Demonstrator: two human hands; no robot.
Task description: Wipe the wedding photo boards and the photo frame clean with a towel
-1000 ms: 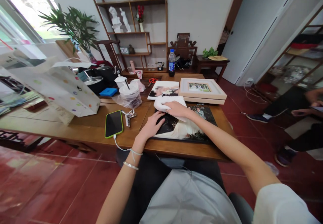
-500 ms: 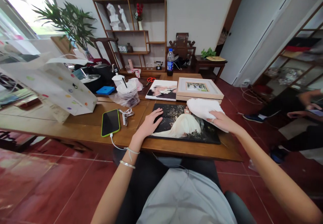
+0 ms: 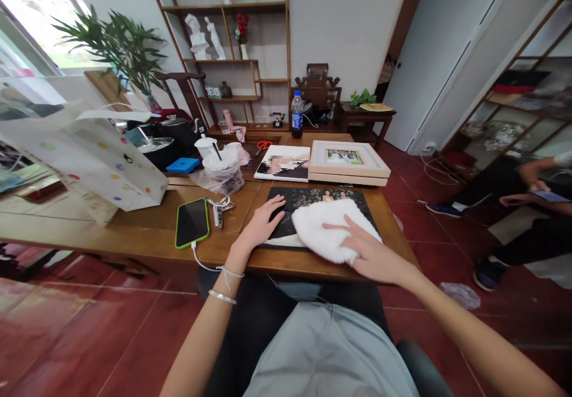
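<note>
Item: brown wooden table [image 3: 145, 224], bearing the work in front of you.

Item: dark rectangular photo panel with a printed scene of figures and a pale gown [image 3: 289, 199], lying flat near the table's front edge. Its far strip is showing; much of its middle and near right is disappearing under cloth.

Item: thick white fluffy cloth [image 3: 319, 221], spreading over that part of the panel and overlapping its near edge.

Item: your left hand [image 3: 264, 223], palm down with fingers fanning out. It is gripping nothing and is resting at the panel's left edge, apparently bracing it.

Item: your right hand [image 3: 369, 253], opening partway over the cloth's right side. Two fingers are stretching forward across the pile (whether the others are pinching it, you cannot tell from here).

Adjacent stock: a pale wooden picture frame with a small landscape print [image 3: 346, 161] is sitting just behind the panel; a white-edged photo print [image 3: 282, 164] is lying beside it, to the left. A black phone in a lime-green case [image 3: 192, 223] is charging, by the look of its white cable, to the left of your left hand.

Step, as judged: you are wiping the panel's face, the cloth now working at the near side. The next stroke is calling for light, even pressure, the cloth staying flat and the left hand anchoring the panel, with the far right corner probably wanting attention.
</note>
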